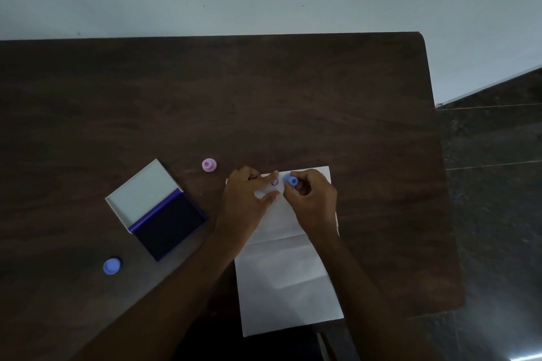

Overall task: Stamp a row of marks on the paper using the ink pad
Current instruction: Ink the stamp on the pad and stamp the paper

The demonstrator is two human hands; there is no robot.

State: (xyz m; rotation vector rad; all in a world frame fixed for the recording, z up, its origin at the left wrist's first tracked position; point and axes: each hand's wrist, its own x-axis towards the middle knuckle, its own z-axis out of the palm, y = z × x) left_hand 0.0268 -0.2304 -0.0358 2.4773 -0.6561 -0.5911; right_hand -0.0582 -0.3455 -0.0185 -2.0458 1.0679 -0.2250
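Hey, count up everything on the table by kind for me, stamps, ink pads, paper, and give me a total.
Stamps: 3, a pink stamp, a blue stamp, and another blue one in the right hand
Ink pads: 1, the open ink pad
Paper: 1 paper, pressed by the left hand
Total: 5

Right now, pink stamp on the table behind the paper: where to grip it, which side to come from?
Pinch the narrow knob on top of the pink stamp, coming straight down from above. It stands upright on its wider base with bare table all around, and the knob looks like the slimmest part to hold.
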